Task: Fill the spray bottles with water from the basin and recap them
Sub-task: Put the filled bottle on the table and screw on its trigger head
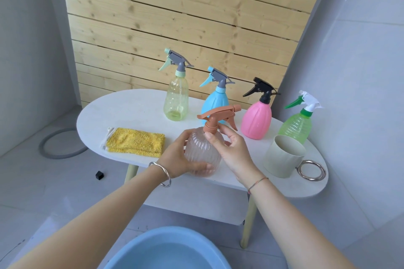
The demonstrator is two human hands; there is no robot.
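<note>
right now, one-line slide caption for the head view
Left hand steadies the clear ribbed spray bottle while the right hand pinches its brown cap, basin below.

Head camera looks forward and down, close over the table (135, 105)

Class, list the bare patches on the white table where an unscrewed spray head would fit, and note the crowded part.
Widest: the table's left end, behind the yellow cloth and left of the yellow bottle. Smaller: the near rim beside the cup. Crowded: the right end, with blue bottle, pink bottle, green bottle and cup.
</note>
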